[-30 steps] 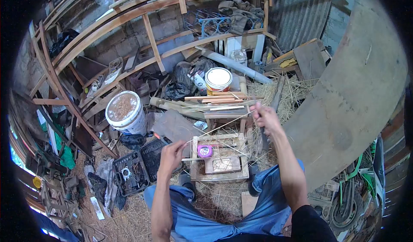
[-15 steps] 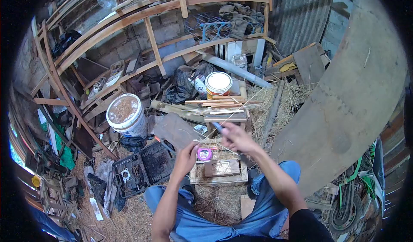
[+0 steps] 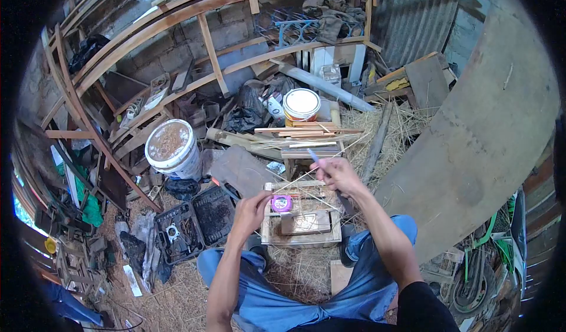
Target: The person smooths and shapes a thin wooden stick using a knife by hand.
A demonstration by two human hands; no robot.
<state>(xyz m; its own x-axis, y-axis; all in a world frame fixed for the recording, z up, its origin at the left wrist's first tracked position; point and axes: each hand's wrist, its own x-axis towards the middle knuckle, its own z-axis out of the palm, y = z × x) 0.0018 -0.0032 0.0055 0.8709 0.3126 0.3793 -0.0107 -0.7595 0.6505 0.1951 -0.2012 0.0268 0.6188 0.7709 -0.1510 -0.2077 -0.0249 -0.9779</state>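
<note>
A thin, pale wooden strip (image 3: 295,182) slants up and to the right from my left hand (image 3: 250,215), whose fingers are pinched on its lower end. My right hand (image 3: 337,176) is closed around a knife, and its grey blade (image 3: 312,154) points up and left beside the strip. Below both hands stands a low slatted wooden crate (image 3: 300,239). A pink tape measure (image 3: 281,203) and a brown wooden block (image 3: 306,223) rest on top of it.
Beyond the crate, a small bench (image 3: 309,153) carries several wooden strips (image 3: 295,131). A white-lidded bucket (image 3: 302,104), a sawdust-topped bucket (image 3: 171,145) and an open tool case (image 3: 203,226) stand around. A large board (image 3: 466,137) leans at right.
My right hand has moved slightly right and up with the knife, away from my left hand. My left hand has shifted a little, still pinching the strip. The view has tilted slightly.
</note>
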